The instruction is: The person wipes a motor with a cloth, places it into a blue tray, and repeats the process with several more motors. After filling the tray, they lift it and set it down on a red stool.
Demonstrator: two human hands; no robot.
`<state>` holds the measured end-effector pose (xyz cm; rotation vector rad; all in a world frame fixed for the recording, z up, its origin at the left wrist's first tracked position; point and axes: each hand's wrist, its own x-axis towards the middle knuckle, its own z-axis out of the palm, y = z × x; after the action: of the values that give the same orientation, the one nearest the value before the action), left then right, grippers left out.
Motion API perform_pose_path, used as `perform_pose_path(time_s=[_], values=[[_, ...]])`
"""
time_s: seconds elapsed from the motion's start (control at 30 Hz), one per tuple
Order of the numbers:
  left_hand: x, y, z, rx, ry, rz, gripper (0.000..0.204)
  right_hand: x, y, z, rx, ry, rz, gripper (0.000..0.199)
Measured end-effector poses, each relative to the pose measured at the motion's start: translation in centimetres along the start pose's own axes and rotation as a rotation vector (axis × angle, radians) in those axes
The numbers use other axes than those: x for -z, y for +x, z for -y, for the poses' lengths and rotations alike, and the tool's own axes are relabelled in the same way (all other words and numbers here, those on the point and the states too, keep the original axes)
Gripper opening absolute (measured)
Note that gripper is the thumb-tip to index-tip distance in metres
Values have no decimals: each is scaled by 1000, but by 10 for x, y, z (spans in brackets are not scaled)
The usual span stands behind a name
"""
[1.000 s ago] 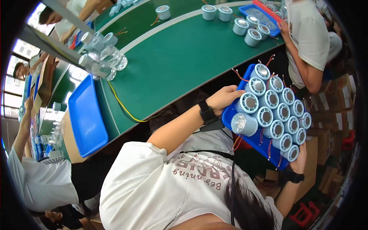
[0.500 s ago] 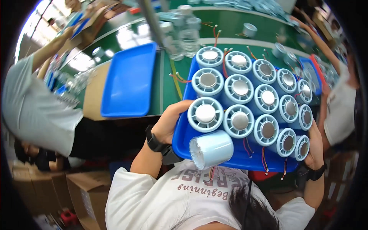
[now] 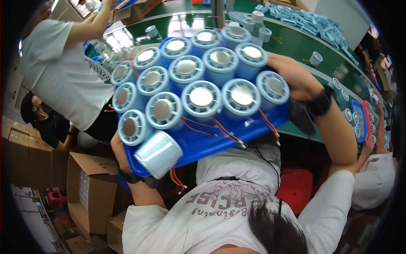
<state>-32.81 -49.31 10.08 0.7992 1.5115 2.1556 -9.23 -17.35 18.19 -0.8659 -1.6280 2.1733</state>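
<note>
Both my hands hold up a blue tray (image 3: 198, 148) in front of my body. It carries several light-blue plastic cylinders, mostly upright, each with a spoked top ring and a round silver disc (image 3: 201, 97). Thin red, yellow and black wires with small plugs (image 3: 228, 134) hang from some of them. At the tray's near left corner one cylinder (image 3: 157, 154) lies on its side. My left hand (image 3: 119, 148) grips the left end, its fingers partly hidden. On the other end is my right hand (image 3: 294, 76), closed round the edge beside the cylinders.
Left of me stands a person in a white shirt (image 3: 67, 80); another person (image 3: 46, 118) is lower behind. Open cardboard boxes (image 3: 99, 194) are at lower left. The green table (image 3: 292, 51) holds bottles, loose cylinders and a heap of light-blue pieces (image 3: 313, 25). A red stool (image 3: 296, 186) is close by.
The loaded tray has swung left, away from over the table, with both my hands still on it. My view has turned, and the flat blue tray on the table no longer shows.
</note>
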Motion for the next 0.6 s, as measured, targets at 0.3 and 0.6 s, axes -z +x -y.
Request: perform_pose_path(time_s=[0.3,0.6], values=[[20,34,17,69,44,-260,29,-1,84,18,-20,-129,179,45],[2,21,-26,915,-1074,-311,46,23,60,11,137,-136,400,69]])
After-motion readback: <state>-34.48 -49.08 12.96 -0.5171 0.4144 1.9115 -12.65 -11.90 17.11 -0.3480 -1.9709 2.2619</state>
